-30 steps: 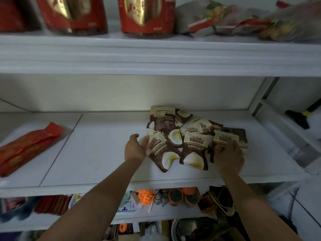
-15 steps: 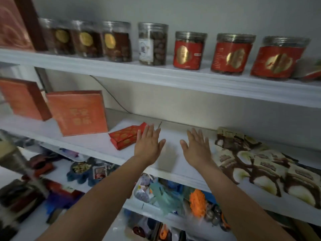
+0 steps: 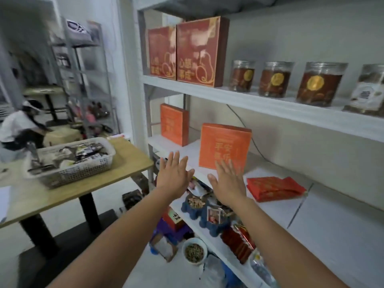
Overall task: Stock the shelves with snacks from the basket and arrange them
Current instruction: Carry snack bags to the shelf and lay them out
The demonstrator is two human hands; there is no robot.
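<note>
1. Head view: my left hand (image 3: 173, 175) and right hand (image 3: 227, 183) are both raised in front of the middle shelf (image 3: 332, 225). The fingers are straight and spread, and neither hand holds anything.
2. My right hand overlaps the lower edge of the orange box (image 3: 224, 150) in this view. I cannot tell whether it touches the box or is in front of it.
3. The basket (image 3: 83, 173) sits on the wooden table (image 3: 128, 163) to my left, well apart from both hands. The snacks (image 3: 87, 151) lie piled inside it, so stock remains to be moved.
4. Judgement: my hands are empty because I am between loads. The next step calls for a reach to the left, into the basket.
5. The orange box stands upright with its printed face outward, presumably for display. A second orange box (image 3: 173, 124) stands the same way further along the shelf.
6. The red packet (image 3: 274, 189) lies flat just beside my right hand. It looks like a soft pouch that would probably not stand unaided.
7. The jars (image 3: 320, 86) form a row on the upper shelf, labels forward. The bare shelf surface right of the red packet offers room for more snacks.
</note>
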